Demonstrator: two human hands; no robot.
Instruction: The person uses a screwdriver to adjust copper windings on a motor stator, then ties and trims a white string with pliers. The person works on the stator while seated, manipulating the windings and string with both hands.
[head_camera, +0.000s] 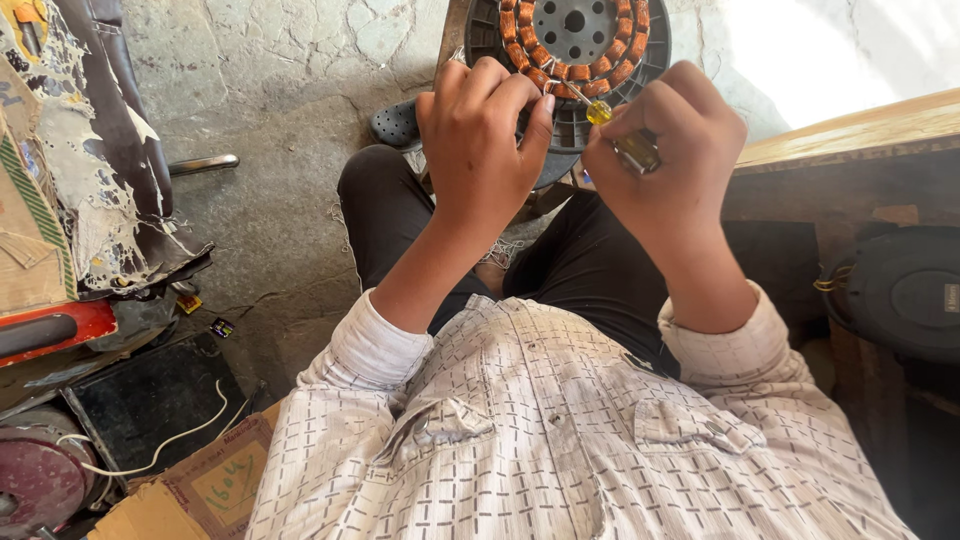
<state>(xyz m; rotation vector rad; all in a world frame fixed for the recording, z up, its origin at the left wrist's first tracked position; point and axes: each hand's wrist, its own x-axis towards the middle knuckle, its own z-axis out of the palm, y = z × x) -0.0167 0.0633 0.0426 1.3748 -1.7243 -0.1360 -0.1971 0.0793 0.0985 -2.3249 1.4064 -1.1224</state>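
Bracing the stator (575, 40) on your lap, your left hand (480, 140) has its fingers curled against the copper windings. Just right, your right hand (665, 150) has fingers clenched around a yellow-handled screwdriver (622, 135), tip touching the coils.

I sit looking down at my lap, with my left hand (480, 135) and right hand (665, 150) raised side by side ahead of my knees. Just beyond them a round motor stator (575, 40) stands on the floor (290, 120), its ring of coils nearest my fingertips. My right hand holds a screwdriver (625, 140) whose tip touches the coils. A sandal (397, 123) lies left of the stator. A wooden bench (850, 135) runs along my right, with a round fan housing (905, 290) below it. Cardboard (200, 490) and a cable (160, 450) lie at my lower left
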